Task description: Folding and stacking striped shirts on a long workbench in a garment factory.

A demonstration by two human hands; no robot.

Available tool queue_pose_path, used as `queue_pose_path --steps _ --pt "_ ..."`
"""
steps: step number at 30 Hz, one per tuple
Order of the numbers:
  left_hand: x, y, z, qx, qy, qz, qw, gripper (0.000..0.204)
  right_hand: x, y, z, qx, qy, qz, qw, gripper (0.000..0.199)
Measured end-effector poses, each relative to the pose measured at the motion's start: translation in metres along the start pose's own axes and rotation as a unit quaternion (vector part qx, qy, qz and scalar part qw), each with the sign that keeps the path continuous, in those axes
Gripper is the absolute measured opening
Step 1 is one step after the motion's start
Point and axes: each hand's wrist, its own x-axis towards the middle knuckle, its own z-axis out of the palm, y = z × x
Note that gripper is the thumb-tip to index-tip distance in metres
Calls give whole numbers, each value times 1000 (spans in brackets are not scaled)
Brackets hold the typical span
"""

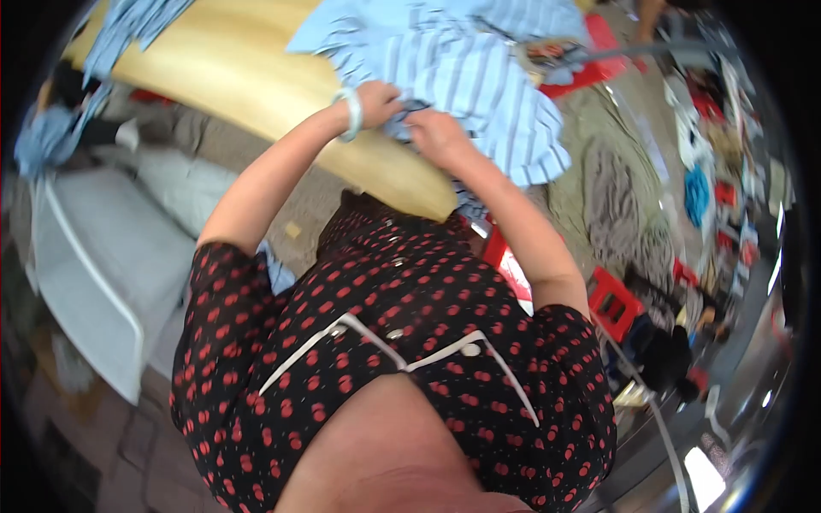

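One blue striped cloth (466, 79) lay across the yellow surface (248, 81), near its rounded end. The left hand (376, 103), with a pale bracelet (353, 114), and the right hand (440, 138) were close together at the near edge of this cloth. Both had curled fingers; whether they gripped it, I could not tell.

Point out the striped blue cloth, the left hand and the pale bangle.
Striped blue cloth (470, 90), head view: striped middle.
Left hand (375, 104), head view: back of hand.
Pale bangle (354, 113), head view: its band.
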Motion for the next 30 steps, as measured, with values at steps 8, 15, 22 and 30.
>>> queue_pose_path --steps 8,15,22,30 --pt "-13 4 -6 -52 13 -4 999 18 3 -9 9 74 40 -9 996 26" --pt "-18 29 -16 -259 -35 -141 955 14 -1 -18 5 122 158 -21 980 12" --pt "-11 11 -6 -337 -53 -176 923 16 -3 -19 0 129 216 40 967 9" --pt "1 -16 -9 -331 -115 -190 917 18 8 -21 14 -1 155 77 985 9"
